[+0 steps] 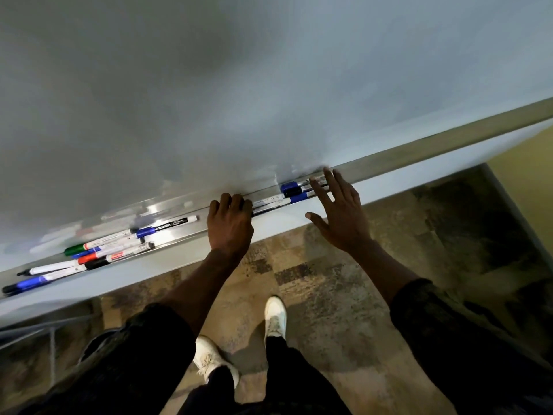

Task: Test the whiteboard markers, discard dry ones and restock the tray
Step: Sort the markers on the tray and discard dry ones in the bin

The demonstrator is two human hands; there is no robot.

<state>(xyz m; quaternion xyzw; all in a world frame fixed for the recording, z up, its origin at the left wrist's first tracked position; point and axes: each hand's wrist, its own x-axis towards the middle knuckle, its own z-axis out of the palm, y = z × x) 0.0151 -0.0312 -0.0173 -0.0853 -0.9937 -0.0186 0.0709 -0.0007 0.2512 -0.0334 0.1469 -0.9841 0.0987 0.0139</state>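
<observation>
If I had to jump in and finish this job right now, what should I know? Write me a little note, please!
Left grip: fingers curled over the tray at one end of the right marker group; I cannot tell whether it holds one.
Right grip: open, fingers spread, tips on that group's other end.
Left marker pile: loose in the tray, untouched.
Done: markers lie in two groups; which ones are tested, I cannot tell.
Left: probably test each, discard dry ones, restock.

single head view, close in, facing steeply down the pale grey whiteboard [209,85] onto its long metal tray [176,231].
</observation>
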